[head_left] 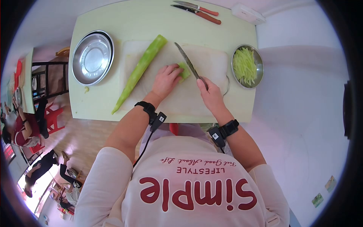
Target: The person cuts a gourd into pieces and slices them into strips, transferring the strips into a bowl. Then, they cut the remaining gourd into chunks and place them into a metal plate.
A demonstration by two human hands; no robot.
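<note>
My left hand [166,80] presses its fingertips on a short cut piece of pale green celtuce [184,72] lying on the white cutting board [151,102]. My right hand [211,96] is wrapped round the handle of a kitchen knife [188,61]. Its dark blade slants up and left, just right of the cut piece; whether it touches the piece I cannot tell. Left of my hands a long peeled celtuce stem [140,72] lies diagonally, its thin end reaching past the board towards the table's near edge.
On the right stands a metal bowl [261,72] of green shreds [245,66]. Stacked metal basins [92,60] sit at the left. Two knives with orange-brown handles [208,17] lie at the far edge, near a white box [247,14]. Other people [28,128] are at the far left.
</note>
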